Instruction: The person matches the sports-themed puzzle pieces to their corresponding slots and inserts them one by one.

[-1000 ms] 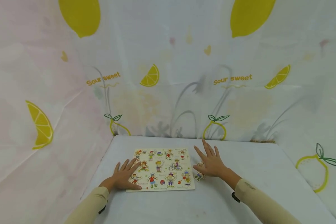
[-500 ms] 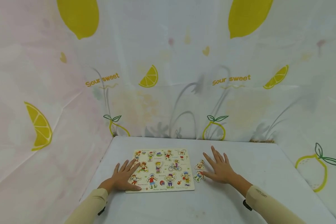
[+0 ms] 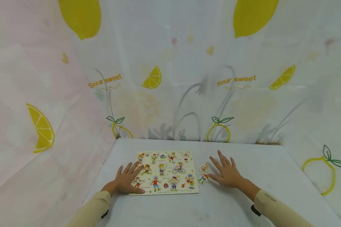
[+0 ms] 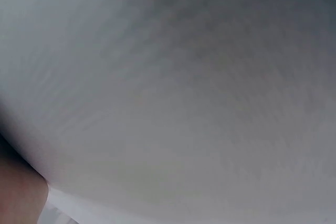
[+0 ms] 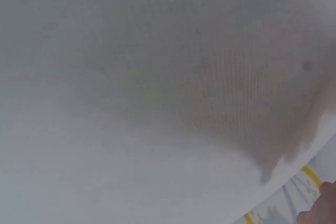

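A peg puzzle board [image 3: 167,172] with cartoon children playing sports lies on the white table. Across its left edge rests my left hand [image 3: 127,180], palm down with its fingers spread. Just right of the board lie two loose puzzle pieces: an upper figure piece [image 3: 204,167] and a lower one, a figure piece in red and blue [image 3: 203,178]. My right hand [image 3: 227,172] is beside them with its fingers spread, the thumb near the lower piece; whether it touches cannot be told. Both wrist views show mostly white cloth and only a bit of each hand.
The white table [image 3: 258,170] runs back to a hanging curtain [image 3: 170,104] printed with lemons and lettering. The same cloth closes off the left and right sides.
My right hand has moved right, off the two loose puzzle pieces it partly covered, so both now show. The left hand has stayed on the board.
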### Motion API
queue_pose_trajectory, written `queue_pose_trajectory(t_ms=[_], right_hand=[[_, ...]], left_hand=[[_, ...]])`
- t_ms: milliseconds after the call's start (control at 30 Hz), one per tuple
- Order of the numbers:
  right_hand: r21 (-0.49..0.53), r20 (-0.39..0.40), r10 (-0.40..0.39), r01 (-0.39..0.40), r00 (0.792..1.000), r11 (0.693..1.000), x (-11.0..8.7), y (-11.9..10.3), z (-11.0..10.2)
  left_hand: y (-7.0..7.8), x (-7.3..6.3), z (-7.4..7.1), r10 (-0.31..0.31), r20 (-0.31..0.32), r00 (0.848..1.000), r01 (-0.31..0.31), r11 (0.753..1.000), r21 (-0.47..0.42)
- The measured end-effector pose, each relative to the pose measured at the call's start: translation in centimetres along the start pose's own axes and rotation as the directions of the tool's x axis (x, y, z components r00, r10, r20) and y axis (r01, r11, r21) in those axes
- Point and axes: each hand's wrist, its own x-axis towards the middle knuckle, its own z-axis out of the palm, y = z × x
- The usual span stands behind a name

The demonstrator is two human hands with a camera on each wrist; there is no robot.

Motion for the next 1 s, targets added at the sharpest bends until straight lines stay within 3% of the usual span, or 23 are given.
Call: queue_pose_trajectory(t_ms=[100,300,500,800,1000], right_hand=[[0.007,0.009,0.002,-0.002,1.000,1.000,-0.3,0.0,0.3],[0.002,0.006,-0.002,0.002,1.000,1.000,0.2,0.2,0.3],[0.003,0.016,0.004,-0.004,1.000,1.000,1.5,0.3,-0.2],[0.045,-0.002,-0.051,0.051,0.999,0.998,2.7,1.0,0.7],[0.172,-0.015,-0.100,0.101,0.995,0.980,3.7,0.5,0.9]], left_hand=[[0.2,0.1,0.1,-0.022,0.019,1.000,0.022,1.000,0.019],[0.5,0.1,-0.8,-0.007,0.027,1.000,0.007,1.000,0.013],[-0.3,0.6,0.0,-0.020,0.004,1.000,0.019,0.999,0.047],[0.5,0.0,-0.4,-0.001,0.027,1.000,0.002,1.000,-0.007],[0.4,0.1,-0.2,-0.025,0.026,0.999,0.025,1.000,0.014]])
